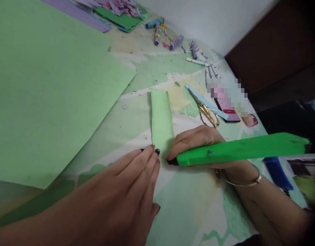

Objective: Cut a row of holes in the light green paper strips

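Note:
A light green paper strip [161, 118] lies upright in the view on the patterned tablecloth, its near end partly beneath my fingers. My left hand [137, 174] rests flat over the strip's lower left edge, fingers stretched out side by side. At the strip's lower right, my right hand [198, 140] is closed around a bright green marker-like tool [239, 148]. Its black tip touches or hovers close to the strip's right edge. The long green body points away to the right, over my wrist, and hides part of that hand.
A large light green sheet [52, 85] covers the left. Gold-handled scissors [207, 114], a light blue strip [219, 111] and a phone [230, 114] lie right of centre. White markers [197, 62], rolled paper pieces [176, 42] and paper scraps [121, 7] are farther back.

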Action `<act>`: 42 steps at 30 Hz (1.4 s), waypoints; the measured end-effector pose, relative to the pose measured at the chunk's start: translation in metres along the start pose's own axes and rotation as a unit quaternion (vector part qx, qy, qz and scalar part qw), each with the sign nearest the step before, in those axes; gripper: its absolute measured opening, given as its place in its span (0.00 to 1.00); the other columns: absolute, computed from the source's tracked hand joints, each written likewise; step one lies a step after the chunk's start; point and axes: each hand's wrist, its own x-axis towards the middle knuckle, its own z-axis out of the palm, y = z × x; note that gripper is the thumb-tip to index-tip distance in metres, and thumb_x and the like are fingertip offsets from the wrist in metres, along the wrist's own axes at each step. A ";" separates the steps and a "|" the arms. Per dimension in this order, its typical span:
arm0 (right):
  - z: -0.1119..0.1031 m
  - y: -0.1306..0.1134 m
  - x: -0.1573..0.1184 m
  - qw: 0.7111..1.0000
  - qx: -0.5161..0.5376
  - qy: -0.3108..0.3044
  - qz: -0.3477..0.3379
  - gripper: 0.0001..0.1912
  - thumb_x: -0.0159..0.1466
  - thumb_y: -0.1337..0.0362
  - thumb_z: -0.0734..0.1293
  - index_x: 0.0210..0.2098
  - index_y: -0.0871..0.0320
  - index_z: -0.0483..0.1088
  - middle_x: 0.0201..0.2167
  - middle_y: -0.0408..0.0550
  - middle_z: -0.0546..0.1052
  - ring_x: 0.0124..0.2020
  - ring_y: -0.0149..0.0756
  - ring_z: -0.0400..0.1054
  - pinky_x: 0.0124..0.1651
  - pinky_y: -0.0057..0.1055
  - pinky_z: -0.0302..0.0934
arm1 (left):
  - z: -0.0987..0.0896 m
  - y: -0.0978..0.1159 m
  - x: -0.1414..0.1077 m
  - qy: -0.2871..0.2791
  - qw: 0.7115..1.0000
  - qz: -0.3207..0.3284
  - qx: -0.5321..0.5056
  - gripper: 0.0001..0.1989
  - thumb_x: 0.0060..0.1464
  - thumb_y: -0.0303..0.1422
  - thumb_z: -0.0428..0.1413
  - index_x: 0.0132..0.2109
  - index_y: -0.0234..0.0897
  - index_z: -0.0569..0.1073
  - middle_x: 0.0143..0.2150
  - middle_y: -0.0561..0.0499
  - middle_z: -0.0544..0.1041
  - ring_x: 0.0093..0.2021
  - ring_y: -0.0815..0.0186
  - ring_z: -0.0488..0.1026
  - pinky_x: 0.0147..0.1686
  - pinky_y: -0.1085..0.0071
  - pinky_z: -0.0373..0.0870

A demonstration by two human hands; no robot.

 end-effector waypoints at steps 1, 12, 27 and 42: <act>0.000 0.000 0.000 1.000 -0.001 -0.002 0.000 0.08 0.61 0.70 0.67 0.38 0.66 0.76 0.35 0.52 0.78 0.37 0.31 0.73 0.42 0.25 0.66 | 0.000 0.000 0.000 0.000 1.000 0.001 0.001 0.18 0.57 0.31 0.51 0.49 0.19 0.70 0.49 0.36 0.76 0.54 0.53 0.68 0.60 0.61 0.56; -0.002 0.001 0.000 1.000 -0.013 -0.012 -0.005 0.08 0.62 0.68 0.66 0.38 0.65 0.76 0.36 0.52 0.78 0.37 0.30 0.73 0.41 0.24 0.66 | -0.001 -0.003 0.000 0.005 1.000 0.022 0.002 0.19 0.57 0.32 0.52 0.50 0.19 0.70 0.49 0.37 0.76 0.54 0.54 0.69 0.61 0.62 0.56; 0.021 -0.012 -0.009 0.955 0.029 0.254 0.147 0.06 0.56 0.71 0.69 0.34 0.60 0.71 0.20 0.40 0.74 0.16 0.23 0.63 0.17 0.18 0.57 | 0.002 -0.001 0.001 0.005 1.000 0.016 0.008 0.18 0.56 0.32 0.51 0.49 0.20 0.71 0.50 0.36 0.76 0.55 0.53 0.67 0.63 0.61 0.53; 0.059 -0.015 0.001 0.927 -0.115 0.320 0.156 0.06 0.53 0.73 0.67 0.28 0.57 0.68 0.17 0.37 0.71 0.17 0.24 0.62 0.20 0.22 0.56 | 0.004 -0.001 0.002 0.008 1.000 -0.002 0.003 0.17 0.56 0.31 0.50 0.48 0.21 0.71 0.49 0.36 0.76 0.54 0.53 0.67 0.62 0.61 0.53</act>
